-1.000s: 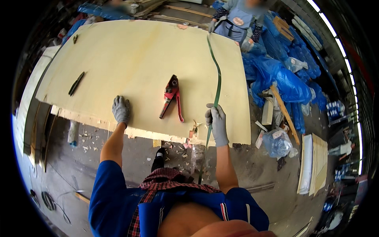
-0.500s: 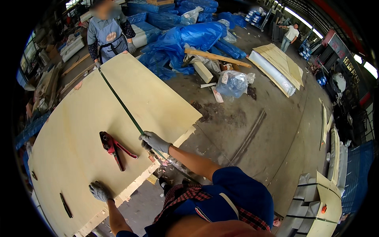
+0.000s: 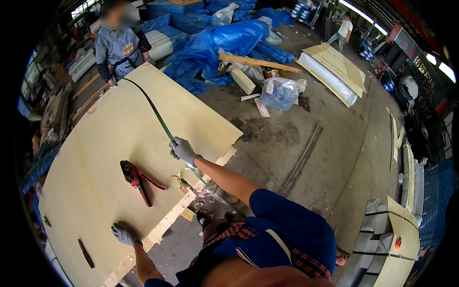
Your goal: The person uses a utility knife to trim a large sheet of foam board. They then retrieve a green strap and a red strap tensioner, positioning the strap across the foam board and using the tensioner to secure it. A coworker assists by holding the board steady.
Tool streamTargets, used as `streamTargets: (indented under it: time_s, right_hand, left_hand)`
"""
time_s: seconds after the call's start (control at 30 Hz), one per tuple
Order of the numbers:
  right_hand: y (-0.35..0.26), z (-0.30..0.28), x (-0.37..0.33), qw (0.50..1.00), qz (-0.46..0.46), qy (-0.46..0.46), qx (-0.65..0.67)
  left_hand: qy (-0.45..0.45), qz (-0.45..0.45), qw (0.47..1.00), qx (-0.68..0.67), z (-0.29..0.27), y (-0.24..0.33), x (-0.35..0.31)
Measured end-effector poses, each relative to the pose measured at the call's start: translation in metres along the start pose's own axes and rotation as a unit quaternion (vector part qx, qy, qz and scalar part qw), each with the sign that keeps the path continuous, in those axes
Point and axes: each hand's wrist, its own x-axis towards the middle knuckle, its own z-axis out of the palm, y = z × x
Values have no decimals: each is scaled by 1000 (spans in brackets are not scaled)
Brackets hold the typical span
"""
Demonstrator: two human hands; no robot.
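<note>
– since the pale sheet is so broad, who is at its far side?

– a co-worker stands there, one hand beside the far end of the green strap; whether that hand grips it is too small to tell

– and the strap itself?

– it crosses above the sheet, bowed rather than taut, meets the right hand and drops past the ragged near edge

– is that hand clenched?

– yes, gloved fingers curl around the strap, probably to control its line across the sheet

– what does the left hand grasp?

– nothing that shows; it lies on the sheet with its fingers extended, likely to steady the leaning body

– any tools?

– a red-handled tool lies between the hands, perhaps for easy reach, a slim dark tool rests left of the left hand, and a smaller dark thing sits beyond that
</note>
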Motion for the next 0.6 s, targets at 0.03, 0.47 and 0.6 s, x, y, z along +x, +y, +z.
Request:
streamTargets:
  time_s: [0.03,0.47,0.6]
  right_hand:
    - [0,4,2,1000,-15,10,-22]
    - [83,15,28,886,-242,169,-357]
    - [81,16,25,881,-251,174,-362]
  left_hand:
    - [-6,-3,1000,-7,-1,0,0]
    - [8,-2,1000,-11,-3,1,-1]
    - [5,-4,1000,-1,2,-3,1]
